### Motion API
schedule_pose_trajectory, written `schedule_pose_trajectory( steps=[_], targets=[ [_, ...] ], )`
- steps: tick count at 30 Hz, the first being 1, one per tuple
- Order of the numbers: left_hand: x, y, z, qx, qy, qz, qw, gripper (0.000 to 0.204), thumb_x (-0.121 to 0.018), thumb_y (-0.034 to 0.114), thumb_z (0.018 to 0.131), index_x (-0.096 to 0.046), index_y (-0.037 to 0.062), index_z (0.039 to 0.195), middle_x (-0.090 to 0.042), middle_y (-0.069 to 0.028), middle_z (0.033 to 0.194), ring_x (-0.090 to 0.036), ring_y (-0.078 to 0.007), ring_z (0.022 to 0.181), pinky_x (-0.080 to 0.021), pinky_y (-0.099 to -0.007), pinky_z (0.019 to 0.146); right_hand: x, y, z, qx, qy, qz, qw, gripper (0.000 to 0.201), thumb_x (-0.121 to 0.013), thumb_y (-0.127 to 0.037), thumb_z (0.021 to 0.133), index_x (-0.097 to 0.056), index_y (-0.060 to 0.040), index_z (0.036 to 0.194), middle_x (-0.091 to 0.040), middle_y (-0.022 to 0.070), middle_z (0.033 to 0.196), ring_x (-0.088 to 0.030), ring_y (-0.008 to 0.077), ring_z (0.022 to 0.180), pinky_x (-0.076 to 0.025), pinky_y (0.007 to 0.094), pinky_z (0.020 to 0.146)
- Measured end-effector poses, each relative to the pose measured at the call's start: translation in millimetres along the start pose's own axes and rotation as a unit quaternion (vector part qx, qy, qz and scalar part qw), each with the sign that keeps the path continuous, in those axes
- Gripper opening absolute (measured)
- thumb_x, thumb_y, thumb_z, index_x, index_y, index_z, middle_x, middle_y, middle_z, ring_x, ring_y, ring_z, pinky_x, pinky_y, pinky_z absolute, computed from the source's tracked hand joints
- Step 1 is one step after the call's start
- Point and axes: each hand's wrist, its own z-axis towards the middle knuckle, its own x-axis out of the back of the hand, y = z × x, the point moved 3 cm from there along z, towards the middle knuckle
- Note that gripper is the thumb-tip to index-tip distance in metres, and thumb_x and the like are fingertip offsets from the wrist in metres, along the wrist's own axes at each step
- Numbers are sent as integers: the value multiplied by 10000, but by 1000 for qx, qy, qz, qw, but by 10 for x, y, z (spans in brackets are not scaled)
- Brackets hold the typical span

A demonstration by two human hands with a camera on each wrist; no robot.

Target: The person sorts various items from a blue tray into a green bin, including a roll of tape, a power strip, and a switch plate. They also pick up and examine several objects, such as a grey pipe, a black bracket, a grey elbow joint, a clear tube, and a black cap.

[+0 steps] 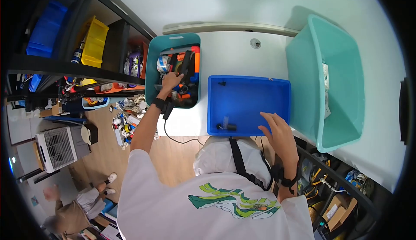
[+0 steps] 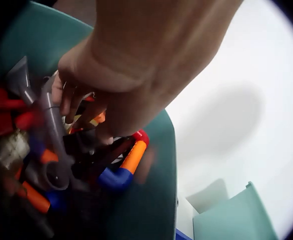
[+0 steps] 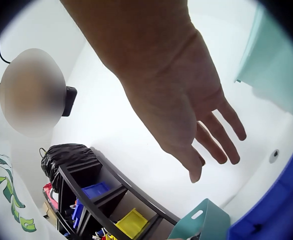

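Note:
My left hand reaches into a teal bin of mixed parts, fingers pointing down among them. Close by its fingertips is a long black piece; whether they grip anything I cannot tell. In the left wrist view a grey tube and an orange pipe with a blue elbow surround the fingers. My right hand hovers over the near right corner of a blue tray, fingers extended and holding nothing. Inside the tray lie a small black piece, a clear piece and a dark cylinder.
A large mint tub stands right of the tray, some white items inside. Dark shelving with a yellow bin rises at the left. Several loose items lie on the floor beside the white table. Another person is at the lower left.

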Motion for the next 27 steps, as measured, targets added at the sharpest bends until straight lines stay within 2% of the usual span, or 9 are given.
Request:
schedule_pose_trajectory(
  steps=[4, 6, 10, 14, 15, 19, 21, 23, 27],
  targets=[
    [333, 178, -118, -78, 55, 49, 994, 576, -667, 569, 888, -752, 35, 1085, -720, -256, 1049, -695, -423, 1000, -546, -500, 874, -51, 138, 24, -12, -13, -1, 1000, 407, -718, -192, 898, -606, -39, 1259, -681, 145, 1118, -647, 353, 1030, -516, 441, 991],
    [647, 417, -298, -115, 37, -1, 993, 575, -655, 558, 905, -751, 16, 1071, -723, -255, 1022, -697, -425, 976, -549, -492, 848, -61, 225, 39, -3, -4, 6, 1000, 410, -703, -193, 919, -593, -41, 1283, -661, 158, 1138, -636, 382, 1012, -513, 458, 868],
    [1116, 870, -812, -239, 144, -110, 954, 456, -687, 400, 945, -723, -21, 1114, -720, -266, 982, -714, -383, 949, -556, -446, 821, 10, 311, 64, -27, -17, -1, 999, 413, -695, -211, 928, -589, -49, 1293, -661, 157, 1143, -636, 383, 1010, -514, 459, 868],
    [1384, 1516, -1476, -274, 66, -159, 946, 317, -704, 240, 939, -712, -2, 1142, -726, -238, 980, -728, -343, 902, -557, -411, 803, 72, 384, 56, -37, 4, -6, 999, 409, -712, -199, 911, -595, -36, 1267, -668, 152, 1102, -646, 343, 992, -527, 433, 876],
    [1296, 1631, -1550, -311, 57, -152, 936, 253, -680, 163, 947, -716, 30, 1159, -737, -188, 934, -716, -267, 804, -551, -367, 735, 88, 400, 42, -36, 12, -6, 999, 407, -709, -202, 915, -594, -37, 1269, -668, 153, 1103, -647, 342, 993, -528, 432, 867],
    [616, 2041, -1615, -344, -9, -73, 936, 257, -697, 198, 911, -728, 24, 1098, -733, -212, 910, -707, -364, 784, -551, -428, 755, 171, 407, -42, -45, 23, -1, 999, 406, -705, -201, 919, -593, -39, 1274, -669, 154, 1106, -648, 342, 1005, -529, 427, 871],
    [89, 2078, -1314, -279, -104, -22, 954, 250, -705, 210, 897, -742, 13, 1046, -727, -246, 958, -708, -416, 887, -568, -478, 799, 199, 419, -134, -44, 39, 13, 998, 409, -704, -200, 921, -592, -40, 1281, -671, 156, 1119, -647, 347, 1021, -527, 432, 881],
    [-598, 1879, -930, -271, -91, 37, 958, 245, -719, 231, 882, -743, 10, 986, -723, -255, 935, -711, -427, 888, -577, -496, 795, 241, 451, -267, -55, 50, 18, 997, 409, -702, -200, 922, -593, -39, 1281, -672, 157, 1127, -645, 351, 1029, -525, 436, 888],
    [-986, 1942, -959, -257, 3, 125, 958, 224, -719, 227, 870, -728, 6, 903, -722, -239, 918, -718, -426, 870, -588, -504, 762, 314, 597, -570, -107, 63, 37, 992, 410, -697, -205, 927, -594, -34, 1285, -671, 164, 1150, -640, 361, 1050, -516, 446, 908]
  ],
)
